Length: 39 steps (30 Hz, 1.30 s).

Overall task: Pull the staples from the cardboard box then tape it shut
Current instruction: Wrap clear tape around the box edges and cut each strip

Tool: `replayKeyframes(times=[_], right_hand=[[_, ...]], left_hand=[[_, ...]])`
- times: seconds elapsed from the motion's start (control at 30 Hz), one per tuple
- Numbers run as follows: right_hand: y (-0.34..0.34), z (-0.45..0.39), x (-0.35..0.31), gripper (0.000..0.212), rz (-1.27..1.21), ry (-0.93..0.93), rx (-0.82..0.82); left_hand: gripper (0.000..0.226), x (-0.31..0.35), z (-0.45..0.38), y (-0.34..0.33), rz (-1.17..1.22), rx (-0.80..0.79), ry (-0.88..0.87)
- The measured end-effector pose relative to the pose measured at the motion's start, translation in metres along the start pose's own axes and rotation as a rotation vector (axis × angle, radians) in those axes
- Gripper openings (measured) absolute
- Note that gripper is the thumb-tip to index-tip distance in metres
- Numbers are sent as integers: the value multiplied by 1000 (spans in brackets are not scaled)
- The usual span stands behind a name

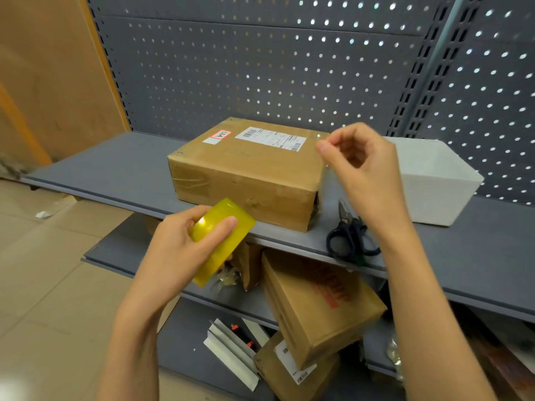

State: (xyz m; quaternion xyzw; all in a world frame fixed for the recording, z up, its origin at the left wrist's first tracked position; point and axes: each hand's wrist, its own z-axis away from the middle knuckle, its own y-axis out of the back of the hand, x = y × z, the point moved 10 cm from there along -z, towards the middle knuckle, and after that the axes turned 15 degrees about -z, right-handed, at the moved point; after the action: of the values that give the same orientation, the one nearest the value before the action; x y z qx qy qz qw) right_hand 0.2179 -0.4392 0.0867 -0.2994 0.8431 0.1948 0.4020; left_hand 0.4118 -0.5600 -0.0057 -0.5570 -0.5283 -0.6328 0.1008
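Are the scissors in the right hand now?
No, the scissors lie on the shelf while the right hand is raised above them.

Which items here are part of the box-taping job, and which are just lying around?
In use:
- cardboard box on the upper shelf
- yellow tape roll, held by the left hand
- right hand, fingers pinched at the box's right corner, apparently on a clear tape end
- scissors, beside the box

Lying about:
- white bin
- lower cardboard boxes
- white folded papers

the left hand (185,241) gripped a yellow tape roll (223,241) before the box (246,172) on the shelf (115,166); the right hand (362,160) pinched clear tape (328,180) above scissors (348,235).
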Motion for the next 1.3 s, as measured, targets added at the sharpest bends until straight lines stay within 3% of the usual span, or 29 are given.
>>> replayKeyframes(times=[0.4,0.63,0.7,0.8,0.87,0.97,1.17,1.3], right_hand=[[-15,11,19,23,-70,-78,-53],[-35,19,28,37,-23,-139,-156],[-45,22,31,34,-17,-154,-210],[-63,32,39,9,-45,-227,-316],[-70,37,40,37,-52,-252,-373],[-76,40,33,33,-14,-177,-431],[-70,39,13,26,-118,-71,-356],[-64,42,18,29,-286,-102,-341]], left_hand=[[21,3,3,3,83,19,-33],[28,11,4,2,167,-36,-153],[33,18,6,0,195,-68,-203],[38,23,8,-2,254,-99,-245],[39,24,8,0,291,-101,-260],[38,23,7,2,333,-102,-264],[36,26,9,2,348,-99,-274],[32,30,10,2,362,-97,-281]])
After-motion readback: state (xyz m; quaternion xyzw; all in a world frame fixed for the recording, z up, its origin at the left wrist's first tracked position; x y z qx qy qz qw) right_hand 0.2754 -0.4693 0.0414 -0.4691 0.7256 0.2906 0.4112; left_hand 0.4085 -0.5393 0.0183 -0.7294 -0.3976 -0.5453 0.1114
